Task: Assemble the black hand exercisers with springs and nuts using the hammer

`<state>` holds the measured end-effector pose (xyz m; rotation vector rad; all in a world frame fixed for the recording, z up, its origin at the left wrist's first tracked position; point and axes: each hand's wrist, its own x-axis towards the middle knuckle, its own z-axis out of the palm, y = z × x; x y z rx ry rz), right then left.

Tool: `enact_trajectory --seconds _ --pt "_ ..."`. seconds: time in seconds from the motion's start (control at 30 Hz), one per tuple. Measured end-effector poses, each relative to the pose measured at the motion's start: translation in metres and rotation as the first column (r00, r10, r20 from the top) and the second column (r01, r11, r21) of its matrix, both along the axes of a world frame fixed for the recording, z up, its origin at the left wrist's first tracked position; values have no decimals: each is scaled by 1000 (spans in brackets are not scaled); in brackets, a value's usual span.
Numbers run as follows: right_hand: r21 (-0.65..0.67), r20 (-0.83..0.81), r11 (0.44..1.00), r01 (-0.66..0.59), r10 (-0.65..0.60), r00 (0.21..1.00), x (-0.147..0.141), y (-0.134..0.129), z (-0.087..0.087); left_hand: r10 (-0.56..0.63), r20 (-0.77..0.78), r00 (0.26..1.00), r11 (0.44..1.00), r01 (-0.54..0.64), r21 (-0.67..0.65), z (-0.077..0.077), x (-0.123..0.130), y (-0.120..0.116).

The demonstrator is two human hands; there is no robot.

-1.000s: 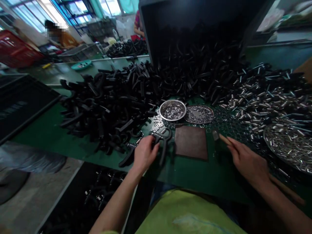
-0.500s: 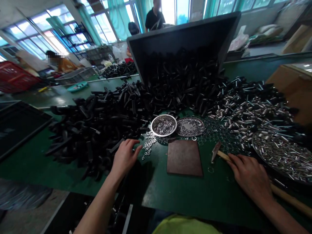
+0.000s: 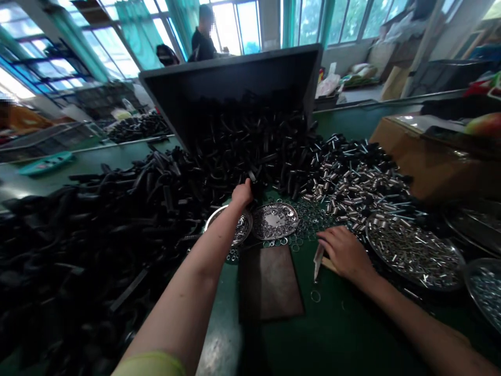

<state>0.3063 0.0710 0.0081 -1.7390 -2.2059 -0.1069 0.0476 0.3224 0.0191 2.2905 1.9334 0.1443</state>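
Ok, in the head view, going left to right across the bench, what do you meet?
Heap of black curved parts, left hand, steel tray of washers, hammer, right hand, round tray of steel pieces, steel bowl

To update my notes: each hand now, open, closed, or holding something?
Left hand: closed at the black plastic parts; holding unclear.
Right hand: holding a hammer by its wooden handle.

Moved forward, over the steel bowl point(image 3: 240, 227): the left hand point(image 3: 241, 193), from the bowl's near side to the black pile point(image 3: 235, 136).
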Motion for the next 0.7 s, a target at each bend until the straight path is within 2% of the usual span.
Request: enact_trajectory --seconds 0.17,0.23,0.27,0.3,0.33,0.37,0.4,0.43,0.47,0.5,0.53,0.57,0.6,0.63,0.67,0.7 --pt "-33 178 989 147 -139 974 39 59 3 -15 43 999 998 12 65 7 -8 -1" --pt "-77 245 986 146 -124 962 50 82 2 4 204 979 992 -29 120 16 -12 -6" --pt "-101 259 986 130 -100 961 53 91 1 25 362 932 987 -81 140 22 -13 -10" --pt "-120 263 987 109 -75 962 56 99 0 50 559 828 979 -151 137 28 -16 -15" --pt "-134 260 987 90 -53 964 58 105 -1 74 755 652 972 -218 93 36 -20 -21" --pt "-146 258 987 73 -33 965 60 109 -2 103 900 424 966 -257 11 43 -25 -28" --pt "-153 256 987 59 -18 967 61 111 -3 140 971 193 963 -254 -89 51 -32 -37" --pt "-154 252 987 49 -9 968 61 112 -3 190 982 -12 958 -218 -188 59 -40 -48" --pt "-154 246 987 41 -2 969 62 112 -4 246 954 -170 947 -168 -274 65 -49 -61" --pt "-149 237 988 38 -1 972 62 111 -4 298 915 -272 933 -121 -340 70 -59 -75" --pt "-142 227 989 40 -7 974 61 110 -4 335 884 -324 919 -95 -383 73 -68 -91" --pt "-132 221 990 46 -16 975 59 107 -4 355 874 -332 909 -95 -405 73 -78 -109" --pt "-120 204 991 57 -32 978 55 104 -4 362 883 -298 905 -116 -410 70 -87 -127" --pt "-113 160 991 65 -47 986 50 99 -3 362 905 -224 903 -156 -400 65 -95 -145" --pt "-114 82 991 68 -59 995 43 93 -2 361 926 -108 903 -207 -376 57 -102 -163" --pt "-130 -28 990 62 -66 997 34 85 -1 368 929 48 900 -268 -343 47 -108 -179"
